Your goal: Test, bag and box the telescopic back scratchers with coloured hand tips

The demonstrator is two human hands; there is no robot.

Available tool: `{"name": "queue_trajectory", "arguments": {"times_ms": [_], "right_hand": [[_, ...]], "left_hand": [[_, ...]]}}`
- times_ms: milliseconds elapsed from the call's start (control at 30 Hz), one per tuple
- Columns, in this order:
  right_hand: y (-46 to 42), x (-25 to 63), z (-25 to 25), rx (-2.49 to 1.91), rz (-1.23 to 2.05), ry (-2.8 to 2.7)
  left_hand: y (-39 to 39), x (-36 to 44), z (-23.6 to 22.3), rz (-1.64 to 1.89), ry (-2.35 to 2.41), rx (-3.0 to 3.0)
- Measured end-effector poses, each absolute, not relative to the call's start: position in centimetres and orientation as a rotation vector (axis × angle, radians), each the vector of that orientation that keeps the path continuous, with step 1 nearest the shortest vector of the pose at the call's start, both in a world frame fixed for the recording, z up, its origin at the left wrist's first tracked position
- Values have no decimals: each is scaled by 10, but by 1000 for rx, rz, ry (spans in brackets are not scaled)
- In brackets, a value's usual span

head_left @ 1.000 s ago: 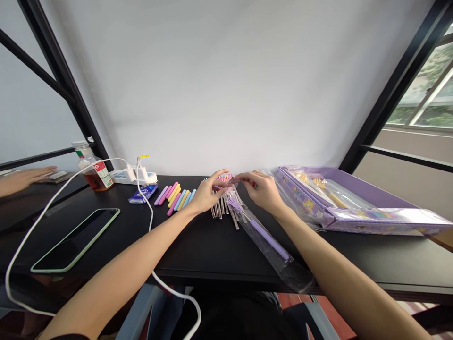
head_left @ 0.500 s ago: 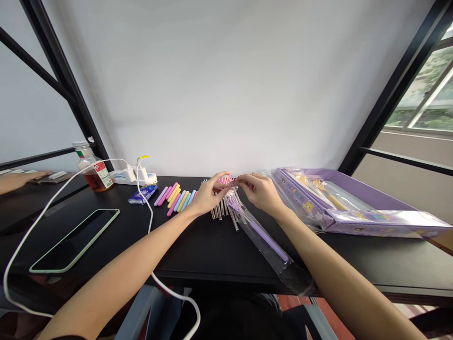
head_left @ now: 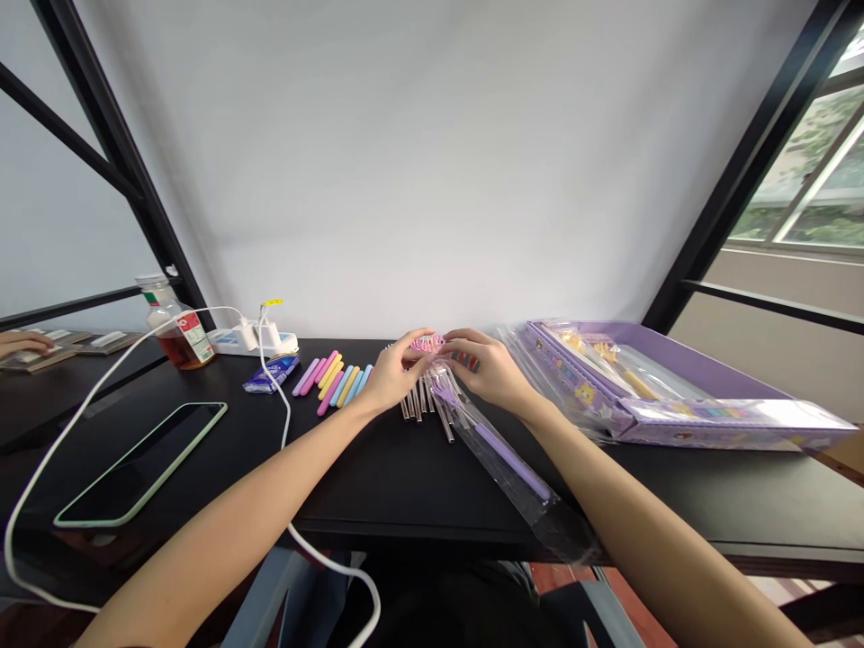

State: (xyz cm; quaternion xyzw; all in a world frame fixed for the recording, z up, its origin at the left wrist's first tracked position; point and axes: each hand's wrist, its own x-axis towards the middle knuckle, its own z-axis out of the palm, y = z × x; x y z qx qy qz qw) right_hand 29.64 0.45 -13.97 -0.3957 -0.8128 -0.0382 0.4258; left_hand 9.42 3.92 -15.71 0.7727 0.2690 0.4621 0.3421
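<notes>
My left hand [head_left: 397,371] and my right hand [head_left: 491,367] meet over the middle of the desk, fingertips pinched close together. What lies between them is mostly hidden; a small patch with red and blue print [head_left: 467,361] shows by my right fingers. Behind and beneath are pink fork-like heads [head_left: 427,343] and several thin metal rods [head_left: 446,421]. A long purple-handled piece [head_left: 511,461] with a pronged head lies in a clear plastic sleeve [head_left: 563,531], just below my right hand. Left of my left hand lie several pink, yellow and blue handles [head_left: 330,382].
A purple open box [head_left: 702,360] with wrapped pieces stands at right. At left are a phone [head_left: 141,463], a blue packet [head_left: 271,373], a bottle [head_left: 176,328], a power strip [head_left: 233,342] and a white cable [head_left: 288,414]. Another person's hand [head_left: 25,342] is at far left.
My fingers have shifted slightly around the small thing between them, and the reddish strip that stretched between my hands is now mostly hidden. The other person's hand has drawn back to the left.
</notes>
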Motion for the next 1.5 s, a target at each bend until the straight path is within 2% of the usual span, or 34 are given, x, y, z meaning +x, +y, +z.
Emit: {"name": "queue_trajectory", "arguments": {"times_ms": [700,1200,1367,1500], "right_hand": [[4,298,-142,-1007,-145,-2106],[2,298,-136,-1030,-3,-1991],[6,303,-134,-1295,65,-1945],[4,311,-131,-1528,355,-2136]], "left_hand": [[36,95,-151,1222,845,1983],[42,96,-156,1232,794,1944],[43,95,-158,1209,817,1938],[42,94,-156,1245,844,1898]]}}
